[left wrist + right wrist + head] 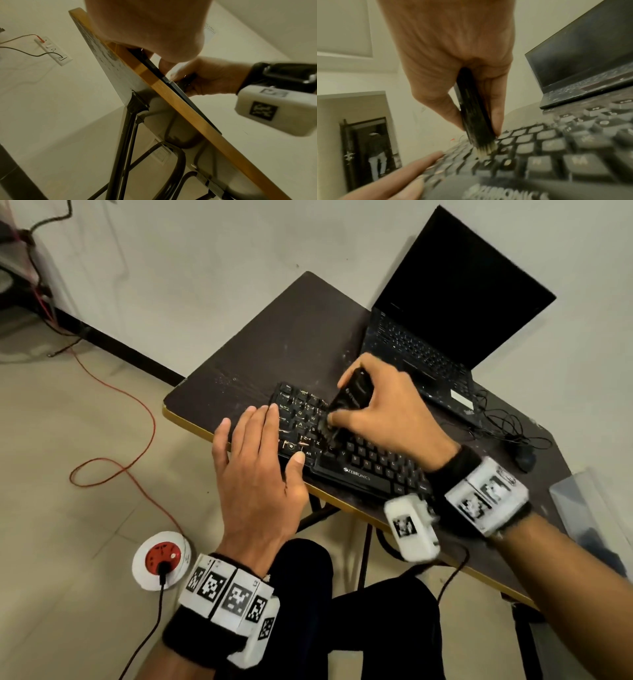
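A black keyboard [363, 455] lies near the front edge of a dark table [287, 337]. My right hand [383, 409] grips a black brush [349, 398], its bristles down on the keys at the keyboard's left part. In the right wrist view the brush [474, 119] is pinched between thumb and fingers, with its pale bristle tips [485, 149] on the keyboard [547, 155]. My left hand [260, 460] lies flat with straight fingers on the keyboard's left end, thumb on the front keys. In the left wrist view the left hand's palm [147, 27] fills the top, above the table's edge [171, 92].
An open black laptop [445, 313] with a dark screen stands at the table's back right, with a black mouse [524, 458] and tangled cable beside it. On the floor lie a white and red extension socket [161, 559] and an orange wire [137, 412]. A person stands in a far doorway [376, 155].
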`<move>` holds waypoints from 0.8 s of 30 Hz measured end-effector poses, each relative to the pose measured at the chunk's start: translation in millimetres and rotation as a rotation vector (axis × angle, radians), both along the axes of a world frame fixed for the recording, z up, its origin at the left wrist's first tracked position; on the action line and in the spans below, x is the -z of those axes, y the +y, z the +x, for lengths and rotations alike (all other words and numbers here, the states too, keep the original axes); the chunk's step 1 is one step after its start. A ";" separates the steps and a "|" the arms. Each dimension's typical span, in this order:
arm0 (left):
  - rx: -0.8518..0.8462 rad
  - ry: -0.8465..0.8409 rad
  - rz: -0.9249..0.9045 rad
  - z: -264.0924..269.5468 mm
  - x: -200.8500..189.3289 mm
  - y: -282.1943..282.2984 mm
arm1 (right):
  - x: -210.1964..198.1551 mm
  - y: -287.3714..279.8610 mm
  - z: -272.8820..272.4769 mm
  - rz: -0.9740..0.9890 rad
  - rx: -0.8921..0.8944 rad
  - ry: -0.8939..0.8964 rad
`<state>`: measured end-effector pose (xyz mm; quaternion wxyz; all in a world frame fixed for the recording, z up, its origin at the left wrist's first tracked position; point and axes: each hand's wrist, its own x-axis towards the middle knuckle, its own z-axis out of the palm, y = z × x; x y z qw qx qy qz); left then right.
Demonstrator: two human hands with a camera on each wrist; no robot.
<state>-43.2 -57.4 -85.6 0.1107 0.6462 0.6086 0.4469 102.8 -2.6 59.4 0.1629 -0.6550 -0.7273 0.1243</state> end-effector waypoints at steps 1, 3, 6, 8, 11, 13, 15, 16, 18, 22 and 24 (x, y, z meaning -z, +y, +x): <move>0.003 0.004 -0.001 -0.1 0.1 -0.1 | -2.0 3.9 3.1 0.022 0.035 0.003; 0.011 0.003 -0.006 0.5 -0.4 -1.1 | -0.2 0.9 6.4 -0.016 0.001 0.024; 0.000 -0.004 -0.010 0.5 -1.1 0.5 | 4.2 -12.1 1.6 -0.086 -0.171 0.027; -0.002 0.004 -0.004 0.2 0.0 0.1 | 0.2 -0.8 6.1 -0.033 -0.182 0.043; 0.015 -0.003 -0.007 -0.5 -0.9 -0.8 | -4.9 -0.4 14.3 -0.064 -0.351 0.123; 0.008 -0.007 -0.019 -0.4 -1.6 -0.1 | -1.8 -11.0 12.0 -0.118 -0.489 0.133; 0.007 -0.001 -0.016 -0.2 -0.7 0.8 | -2.1 -7.7 11.9 -0.080 -0.493 0.091; 0.009 -0.001 -0.009 -0.2 0.0 1.0 | -3.1 -3.9 12.8 -0.056 -0.466 0.095; 0.018 -0.006 -0.009 0.4 0.3 0.2 | -3.5 -2.3 15.5 -0.038 -0.459 0.101; 0.007 -0.008 -0.017 0.6 -0.8 -0.1 | -0.6 -6.6 17.3 -0.072 -0.509 0.067; 0.005 0.004 -0.011 -0.5 0.2 -0.4 | -5.4 -4.9 20.5 -0.065 -0.474 0.074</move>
